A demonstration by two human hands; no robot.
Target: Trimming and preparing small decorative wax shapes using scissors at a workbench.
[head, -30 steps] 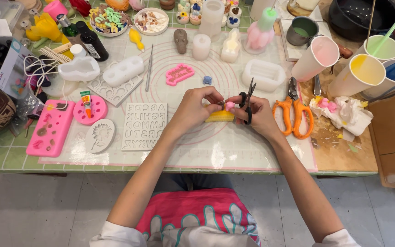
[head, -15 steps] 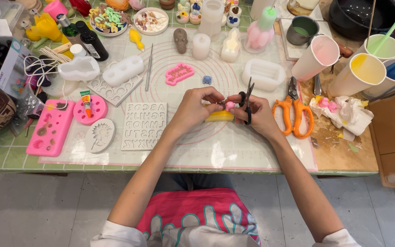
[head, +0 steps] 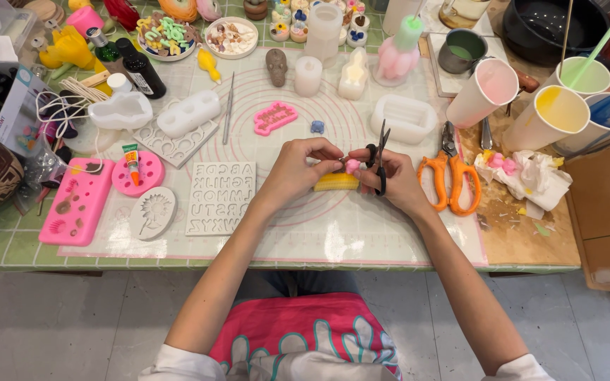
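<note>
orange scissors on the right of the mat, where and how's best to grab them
Take the orange scissors by the two handle loops, which lie at the near end toward the person, with the blades pointing away toward the cups. Coming from the near side with the right hand seems easiest: the loops lie flat and open just beside it.

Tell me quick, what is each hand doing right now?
Left hand: closed, pinching a small pink moulded piece at its fingertips.
Right hand: closed on small black-handled scissors, blades pointing up, beside the pink piece.
</note>
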